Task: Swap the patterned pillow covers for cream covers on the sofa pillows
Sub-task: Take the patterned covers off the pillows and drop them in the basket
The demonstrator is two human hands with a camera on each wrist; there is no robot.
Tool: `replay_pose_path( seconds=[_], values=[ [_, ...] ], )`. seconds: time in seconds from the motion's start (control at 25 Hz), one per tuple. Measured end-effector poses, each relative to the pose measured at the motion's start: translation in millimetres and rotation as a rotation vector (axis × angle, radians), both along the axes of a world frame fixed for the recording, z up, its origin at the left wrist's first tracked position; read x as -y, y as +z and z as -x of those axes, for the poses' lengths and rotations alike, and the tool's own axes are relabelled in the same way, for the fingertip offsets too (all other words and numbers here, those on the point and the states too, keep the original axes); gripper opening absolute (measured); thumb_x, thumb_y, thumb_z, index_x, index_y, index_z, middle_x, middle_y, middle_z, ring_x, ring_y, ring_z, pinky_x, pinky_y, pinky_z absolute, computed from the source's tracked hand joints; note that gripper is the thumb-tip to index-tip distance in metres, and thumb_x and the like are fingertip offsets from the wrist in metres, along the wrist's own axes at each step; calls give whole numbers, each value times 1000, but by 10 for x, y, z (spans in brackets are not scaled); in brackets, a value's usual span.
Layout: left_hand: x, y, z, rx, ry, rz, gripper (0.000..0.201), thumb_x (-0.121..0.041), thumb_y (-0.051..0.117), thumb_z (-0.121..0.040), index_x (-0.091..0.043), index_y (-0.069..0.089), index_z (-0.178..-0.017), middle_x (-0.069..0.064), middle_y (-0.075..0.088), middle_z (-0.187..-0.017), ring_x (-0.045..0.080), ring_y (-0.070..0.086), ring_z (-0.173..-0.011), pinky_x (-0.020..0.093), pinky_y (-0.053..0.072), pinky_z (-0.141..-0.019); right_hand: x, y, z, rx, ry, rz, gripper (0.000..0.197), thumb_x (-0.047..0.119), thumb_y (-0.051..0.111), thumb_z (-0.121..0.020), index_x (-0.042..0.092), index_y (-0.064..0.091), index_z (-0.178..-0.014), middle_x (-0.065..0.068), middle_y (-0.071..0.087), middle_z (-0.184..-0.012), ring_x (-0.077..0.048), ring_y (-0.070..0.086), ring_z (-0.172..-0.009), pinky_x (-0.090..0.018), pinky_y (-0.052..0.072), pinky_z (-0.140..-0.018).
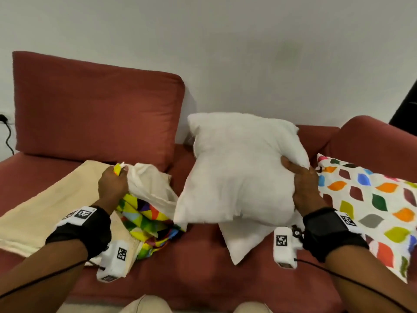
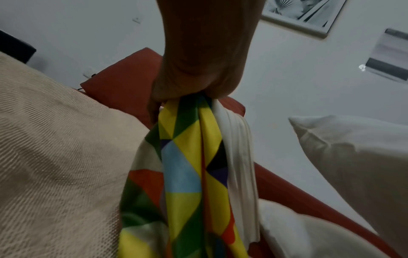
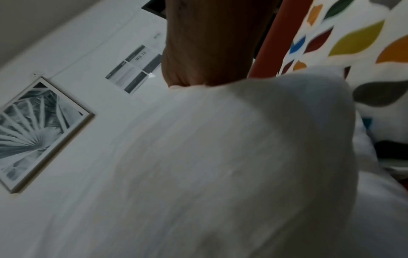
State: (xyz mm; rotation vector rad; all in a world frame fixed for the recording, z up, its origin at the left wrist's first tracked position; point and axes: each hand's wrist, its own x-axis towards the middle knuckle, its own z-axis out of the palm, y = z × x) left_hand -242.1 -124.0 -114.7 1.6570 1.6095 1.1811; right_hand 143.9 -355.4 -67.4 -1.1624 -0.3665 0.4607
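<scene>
Head view down over the sofa (image 1: 203, 279); wrist views close, upward, sharing the framed picture (image 2: 304, 15).

From my remote seat, the only lettering I can pick out is on the paper sheet (image 3: 134, 69) taped to the wall in the right wrist view; it seems to read "WS 14", though blur leaves me unsure. The wrist tags (image 1: 282, 240) carry square code patterns, no readable words.

The cream cover (image 2: 55, 157) is coarse, open-weave matt cloth, the geometric cover (image 2: 187, 174) smooth cloth with a slight sheen, the bare pillow (image 1: 241, 168) soft matt white fabric, the sofa (image 1: 99, 114) matt rust-red upholstery.
</scene>
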Motion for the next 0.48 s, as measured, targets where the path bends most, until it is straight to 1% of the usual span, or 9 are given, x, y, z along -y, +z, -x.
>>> replay_pose_path(
  seconds=[0.08, 0.16, 0.24, 0.28, 0.32, 0.36, 0.4, 0.44, 0.48],
  values=[
    [-33, -212, -23, 30, -112, 19, 52, -49, 55, -86, 3, 59, -77, 24, 64, -81, 40, 60, -82, 42, 42, -71, -246, -178, -102, -133, -82, -66, 77, 27, 94, -54, 11, 61, -122, -10, 69, -117, -29, 69, -103, -40, 60, -77],
    [8, -402, -169, -22, -225, 64, 56, -57, 58, -76, -2, 58, -70, 13, 64, -71, 32, 60, -73, 37, 40, -63, -579, -404, -97, -164, -151, -45, 70, 24, 86, -71, 11, 55, -132, -11, 62, -129, -30, 62, -117, -42, 53, -94],
    [68, -656, -360, -226, -310, 30, 57, -68, 65, -68, -12, 62, -78, 10, 68, -85, 32, 62, -89, 36, 42, -70, -836, -551, -14, 141, -199, 273, 93, 40, 78, -80, 16, 26, -152, -16, 32, -152, -31, 43, -134, -34, 35, -109],
    [98, -824, -464, -401, -340, 45, 65, -77, 63, -61, -19, 64, -90, 12, 65, -106, 33, 58, -107, 40, 43, -82, -954, -623, 25, 394, -199, 479, 100, 53, 73, -80, 25, 12, -155, -17, 14, -157, -35, 33, -139, -37, 30, -113],
    [130, -1016, -551, -595, -379, 134, 82, -84, 62, -52, -27, 61, -112, 14, 51, -131, 34, 44, -128, 47, 37, -98, -1056, -710, 48, 653, -184, 635, 97, 62, 65, -82, 34, 7, -155, -17, 2, -160, -40, 26, -141, -43, 27, -114],
    [166, -1214, -614, -743, -431, 232, 101, -87, 62, -47, -36, 46, -132, 12, 29, -150, 34, 25, -141, 54, 25, -108, -1143, -796, 89, 866, -137, 727, 89, 67, 56, -85, 41, 6, -153, -16, -4, -161, -44, 23, -140, -49, 25, -113],
    [211, -1394, -655, -839, -477, 297, 115, -91, 59, -45, -41, 28, -144, 8, 12, -158, 33, 10, -146, 59, 14, -111, -1223, -896, 135, 1032, -65, 799, 82, 70, 48, -87, 44, 7, -153, -14, -6, -162, -47, 24, -138, -54, 27, -111],
    [252, -1552, -687, -901, -507, 311, 119, -95, 51, -45, -44, 17, -148, 5, 6, -160, 32, 4, -147, 62, 9, -111, -1307, -1043, 166, 1151, 16, 878, 79, 74, 41, -87, 45, 6, -153, -12, -6, -163, -48, 27, -135, -57, 29, -108],
    [311, -1630, -720, -929, -496, 276, 116, -96, 41, -47, -45, 17, -148, 4, 10, -160, 31, 6, -146, 63, 8, -109, -1377, -1163, 211, 1225, 95, 946, 79, 76, 35, -87, 45, 3, -152, -11, -7, -164, -48, 31, -134, -58, 29, -106]
  ],
)
